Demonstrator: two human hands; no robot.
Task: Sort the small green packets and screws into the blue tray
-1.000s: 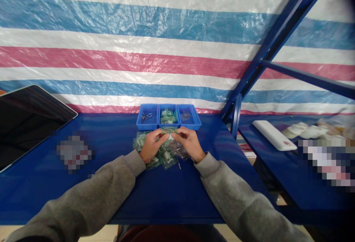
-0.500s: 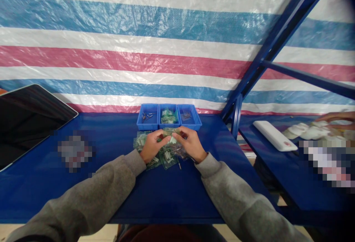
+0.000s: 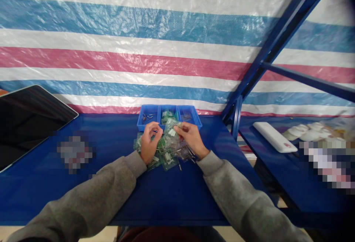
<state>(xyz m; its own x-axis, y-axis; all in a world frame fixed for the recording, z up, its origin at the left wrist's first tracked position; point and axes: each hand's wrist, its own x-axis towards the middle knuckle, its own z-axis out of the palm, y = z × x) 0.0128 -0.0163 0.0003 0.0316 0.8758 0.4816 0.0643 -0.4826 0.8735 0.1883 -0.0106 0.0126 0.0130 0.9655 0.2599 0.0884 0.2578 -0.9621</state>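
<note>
Pinched between the thumb and fingers of my right hand [image 3: 190,137] is a small green-tinted plastic bag [image 3: 171,129] with something pale inside. My left hand [image 3: 151,141] is off the bag, its thumb and fingers curled but apart, holding nothing I can see. Under and between both hands lies a pile of similar bags [image 3: 168,159] with pale and thin metal pieces. Some slim metal pins [image 3: 179,166] stick out at its front and right. Just behind stand three joined blue bins: the left bin [image 3: 148,127] has metal pins, the middle bin [image 3: 168,107] green bags, the right bin [image 3: 196,125] clear bags.
A dark flat screen [image 3: 33,120] and a blurred-out item [image 3: 74,153] are on the blue table [image 3: 166,205] to the left. A blue metal frame [image 3: 237,114] rises at right. Beyond it, a second table holds a white oblong box [image 3: 273,137] and whitish bundles [image 3: 307,132].
Both hands held the small bag together before. My left hand has let go and drawn left, while my right hand keeps the bag. A co-worker's hand at far right came and went.
</note>
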